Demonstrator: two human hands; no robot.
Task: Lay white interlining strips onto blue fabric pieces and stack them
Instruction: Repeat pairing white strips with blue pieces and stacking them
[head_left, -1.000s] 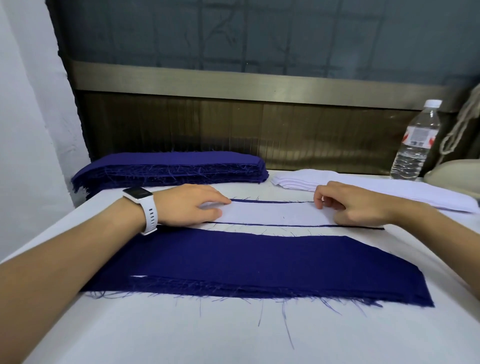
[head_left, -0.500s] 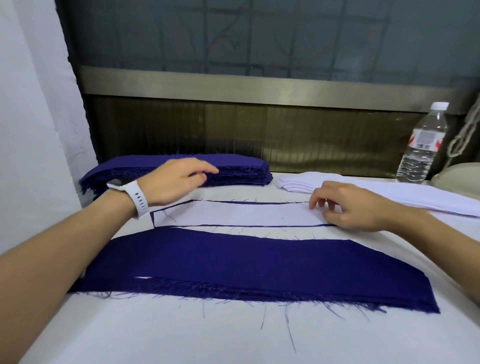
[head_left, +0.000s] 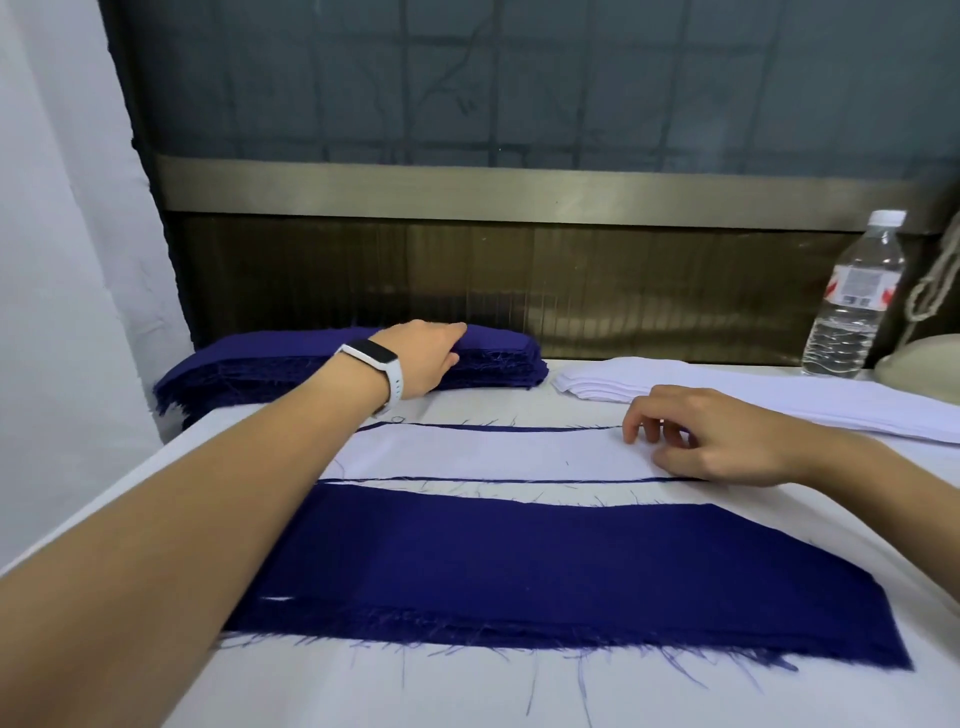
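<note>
Nearest the person, below both forearms, a broad dark-blue woven fabric piece (head_left: 545, 582) with frayed edges lies flat. Under the left hand (head_left: 426, 358) sits a thick stack of like blue fabric pieces (head_left: 249, 366). The fingers lie on its top and the thumb meets its frayed side; whether a layer is pinched I cannot tell. Just past the right hand (head_left: 717, 441) stretches a flat pile of white interlining strips (head_left: 779, 400). Between the hands one white interlining strip (head_left: 493, 452) covers a blue piece (head_left: 467, 427), which shows only as thin margins. The right hand's loosely curled fingertips touch the strip's right end and hold nothing.

All this cloth looks light and limp, and the blue sheds threads. The interlining seems thinner and apt to slide, so a pinch at an end, lifting flat, should suit it.

Beyond both hands stands a dark ribbed panel (head_left: 571, 291), with a white wall (head_left: 62, 260) left of the left arm. The white-covered desk (head_left: 467, 696) is strewn with loose blue threads, and a clear plastic water bottle (head_left: 852, 301) stands well beyond the right hand.
</note>
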